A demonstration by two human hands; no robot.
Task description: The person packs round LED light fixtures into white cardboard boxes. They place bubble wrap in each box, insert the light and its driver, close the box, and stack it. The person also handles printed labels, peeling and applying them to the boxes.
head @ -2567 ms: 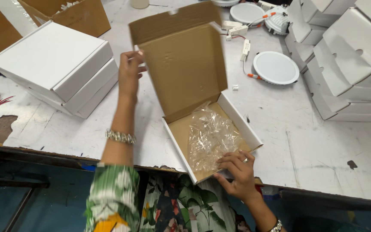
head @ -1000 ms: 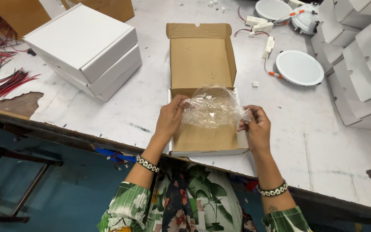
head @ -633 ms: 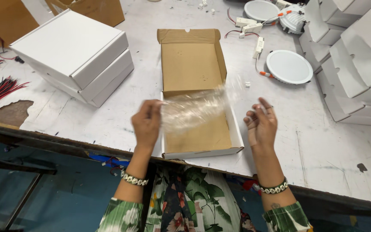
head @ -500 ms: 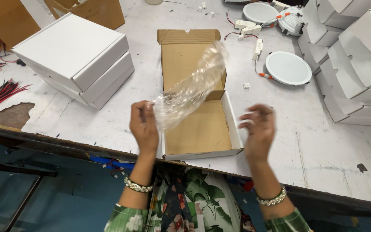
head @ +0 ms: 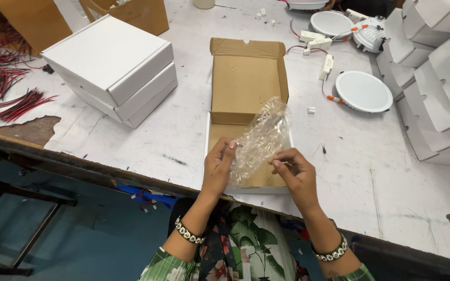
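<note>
An open cardboard box (head: 247,83), white outside and brown inside, lies at the near edge of the white table with its lid flat on the table away from me. Above its tray I hold a crumpled clear plastic bag (head: 260,138). My left hand (head: 219,165) pinches the bag's lower left edge. My right hand (head: 294,169) pinches its lower right edge. The bag stands up and leans to the right over the box.
Two closed white boxes (head: 113,65) are stacked at the left. Red and black wires (head: 6,86) lie at the far left. Round white lamp discs (head: 363,90) with cables lie at the right, beside a pile of folded white boxes (head: 438,78).
I lifted the bag out of the box, shook it up with my left hand alone, and my right hand has now taken hold of it again.
</note>
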